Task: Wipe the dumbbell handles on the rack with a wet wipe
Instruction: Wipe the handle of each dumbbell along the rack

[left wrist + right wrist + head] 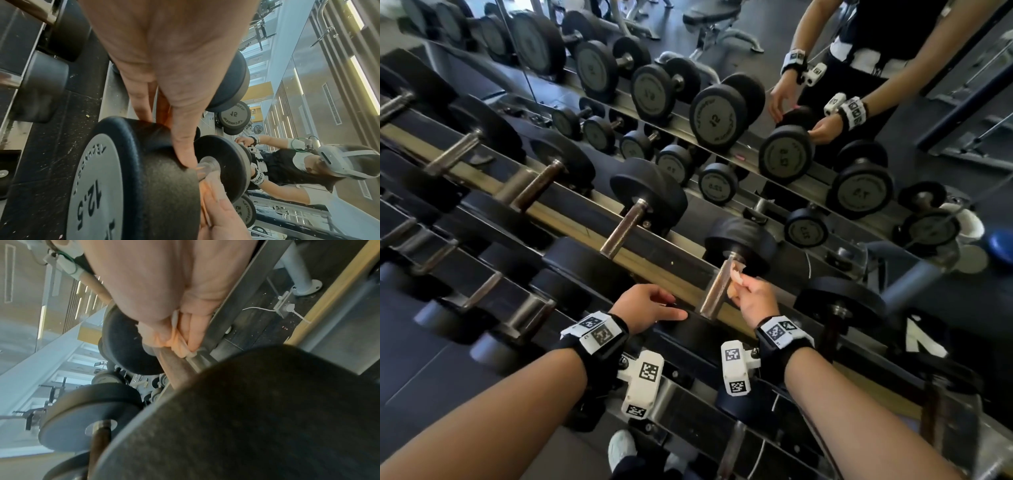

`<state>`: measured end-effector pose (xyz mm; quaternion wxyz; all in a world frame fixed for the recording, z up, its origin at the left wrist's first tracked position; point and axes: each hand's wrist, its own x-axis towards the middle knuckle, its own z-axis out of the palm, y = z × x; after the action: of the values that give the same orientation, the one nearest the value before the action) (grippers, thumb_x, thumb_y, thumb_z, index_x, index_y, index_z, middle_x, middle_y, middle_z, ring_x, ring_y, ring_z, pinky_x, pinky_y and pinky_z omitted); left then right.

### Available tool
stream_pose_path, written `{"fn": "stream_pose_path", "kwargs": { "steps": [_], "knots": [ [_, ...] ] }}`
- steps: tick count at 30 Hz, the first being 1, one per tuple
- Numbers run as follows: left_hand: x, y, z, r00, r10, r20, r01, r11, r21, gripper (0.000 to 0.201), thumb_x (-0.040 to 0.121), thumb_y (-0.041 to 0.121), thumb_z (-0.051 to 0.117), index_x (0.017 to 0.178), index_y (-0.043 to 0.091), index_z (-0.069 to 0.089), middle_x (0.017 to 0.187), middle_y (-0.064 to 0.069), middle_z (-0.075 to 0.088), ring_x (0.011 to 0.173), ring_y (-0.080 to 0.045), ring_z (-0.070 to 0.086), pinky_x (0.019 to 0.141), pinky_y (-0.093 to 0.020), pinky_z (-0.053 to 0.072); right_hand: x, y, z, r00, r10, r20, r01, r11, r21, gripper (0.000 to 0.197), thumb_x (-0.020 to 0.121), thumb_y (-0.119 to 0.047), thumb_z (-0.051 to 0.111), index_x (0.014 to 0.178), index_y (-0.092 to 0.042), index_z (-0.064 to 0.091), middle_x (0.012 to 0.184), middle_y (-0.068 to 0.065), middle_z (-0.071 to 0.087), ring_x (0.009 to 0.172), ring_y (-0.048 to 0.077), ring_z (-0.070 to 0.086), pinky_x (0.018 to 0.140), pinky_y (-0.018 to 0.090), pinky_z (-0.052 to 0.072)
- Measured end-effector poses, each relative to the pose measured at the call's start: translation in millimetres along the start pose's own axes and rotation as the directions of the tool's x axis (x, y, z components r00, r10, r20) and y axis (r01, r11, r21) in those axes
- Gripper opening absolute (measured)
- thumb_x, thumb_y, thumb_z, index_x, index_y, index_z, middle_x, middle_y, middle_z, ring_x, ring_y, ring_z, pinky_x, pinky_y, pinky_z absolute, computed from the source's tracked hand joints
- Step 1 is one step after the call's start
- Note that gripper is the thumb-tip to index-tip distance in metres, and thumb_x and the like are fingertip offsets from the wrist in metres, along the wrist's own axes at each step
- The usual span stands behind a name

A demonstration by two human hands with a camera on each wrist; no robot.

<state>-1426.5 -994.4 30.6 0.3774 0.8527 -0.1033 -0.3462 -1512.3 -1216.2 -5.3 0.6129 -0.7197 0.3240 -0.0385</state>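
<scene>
- Pinched in the grip of the right hand (755,301), low and right of centre in the head view, is a wet wipe (736,279), pressed to the handle (717,291) of a dumbbell (133,186) marked 12.5.
- Straight fingers of the left hand (650,305) are laid on the near weight head of that dumbbell; nothing is held.
- Across the frame the rack (571,219) is seen, with a mirror (893,102) behind.

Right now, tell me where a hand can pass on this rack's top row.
Free: the tan rail strip between neighbouring dumbbell handles, such as left of the handle that the right hand wipes with the wet wipe. Crowded: the near weight head, where the left hand rests.
</scene>
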Motion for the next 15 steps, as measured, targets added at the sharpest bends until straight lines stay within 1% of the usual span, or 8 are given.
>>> {"fn": "stream_pose_path", "kwargs": {
  "steps": [3, 5, 6, 7, 9, 12, 14, 15],
  "knots": [
    [1, 0, -1, 1.0, -0.001, 0.01, 0.001, 1.0, 0.013, 0.039, 0.06, 0.048, 0.089, 0.091, 0.031, 0.071, 0.092, 0.011, 0.07, 0.088, -0.006, 0.064, 0.071, -0.019, 0.047, -17, 6, -1, 0.997, -0.043, 0.058, 0.052, 0.985, -0.163, 0.024, 0.101, -0.029, 0.054, 0.112, -0.022, 0.075, 0.092, -0.006, 0.072, 0.095, 0.013, 0.067, 0.09, 0.027, 0.052],
    [4, 1, -3, 1.0, -0.004, 0.019, 0.003, 1.0, 0.031, 0.041, 0.06, 0.047, 0.089, 0.092, 0.029, 0.072, 0.091, 0.008, 0.07, 0.089, -0.008, 0.065, 0.078, -0.024, 0.051, -34, 12, -5, 0.984, -0.06, 0.166, 0.109, 0.946, -0.304, 0.021, 0.099, -0.041, 0.054, 0.102, -0.041, 0.075, 0.087, -0.016, 0.074, 0.089, 0.0, 0.067, 0.081, 0.011, 0.046],
    [6, 1, -4, 1.0, -0.004, 0.028, 0.003, 0.999, 0.045, 0.042, 0.06, 0.047, 0.089, 0.093, 0.028, 0.072, 0.092, 0.008, 0.071, 0.089, -0.009, 0.065, 0.082, -0.026, 0.052, -40, 14, -7, 0.97, -0.044, 0.237, 0.128, 0.926, -0.355, 0.02, 0.098, -0.043, 0.054, 0.098, -0.05, 0.073, 0.09, -0.02, 0.074, 0.091, -0.005, 0.066, 0.083, 0.008, 0.044],
    [7, 3, -5, 0.999, -0.003, 0.039, 0.001, 0.998, 0.058, 0.043, 0.06, 0.046, 0.089, 0.094, 0.027, 0.072, 0.092, 0.007, 0.071, 0.089, -0.009, 0.066, 0.084, -0.028, 0.053, -43, 16, -8, 0.951, -0.017, 0.308, 0.136, 0.92, -0.368, 0.02, 0.096, -0.043, 0.056, 0.096, -0.054, 0.072, 0.096, -0.02, 0.074, 0.097, -0.004, 0.066, 0.089, 0.011, 0.044],
    [9, 5, -6, 0.998, 0.002, 0.063, -0.007, 0.997, 0.075, 0.043, 0.061, 0.046, 0.089, 0.095, 0.025, 0.072, 0.092, 0.005, 0.073, 0.087, -0.01, 0.067, 0.084, -0.027, 0.053, -40, 8, -13, 0.922, 0.067, 0.381, 0.056, 0.951, -0.303, 0.014, 0.091, -0.042, 0.065, 0.096, -0.042, 0.077, 0.103, -0.006, 0.076, 0.104, 0.01, 0.068, 0.098, 0.026, 0.048],
    [10, 8, -6, 0.997, -0.004, 0.076, -0.004, 0.996, 0.093, 0.042, 0.062, 0.044, 0.089, 0.095, 0.025, 0.072, 0.093, 0.005, 0.072, 0.087, -0.01, 0.067, 0.079, -0.023, 0.053, -13, -7, -30, 0.988, 0.034, 0.148, -0.01, 0.987, -0.158, 0.016, 0.09, -0.023, 0.071, 0.097, -0.01, 0.078, 0.093, 0.016, 0.073, 0.093, 0.029, 0.069, 0.097, 0.049, 0.051],
    [10, 8, -6, 0.997, -0.012, 0.08, 0.004, 0.995, 0.097, 0.042, 0.062, 0.044, 0.089, 0.096, 0.025, 0.072, 0.093, 0.005, 0.072, 0.089, -0.01, 0.066, 0.079, -0.024, 0.052, 2, -17, -36, 0.998, -0.042, -0.038, 0.032, 0.975, -0.22, 0.015, 0.094, -0.02, 0.065, 0.091, -0.012, 0.077, 0.086, 0.016, 0.071, 0.088, 0.034, 0.067, 0.092, 0.047, 0.052],
    [10, 7, -6, 0.997, -0.015, 0.08, 0.007, 0.995, 0.097, 0.043, 0.062, 0.045, 0.089, 0.096, 0.025, 0.071, 0.094, 0.006, 0.071, 0.089, -0.009, 0.065, 0.078, -0.023, 0.051, 5, -18, -33, 0.997, -0.057, -0.051, 0.045, 0.977, -0.209, 0.016, 0.096, -0.02, 0.061, 0.091, -0.018, 0.075, 0.081, 0.009, 0.069, 0.083, 0.027, 0.065, 0.088, 0.039, 0.052]
  ]
}}
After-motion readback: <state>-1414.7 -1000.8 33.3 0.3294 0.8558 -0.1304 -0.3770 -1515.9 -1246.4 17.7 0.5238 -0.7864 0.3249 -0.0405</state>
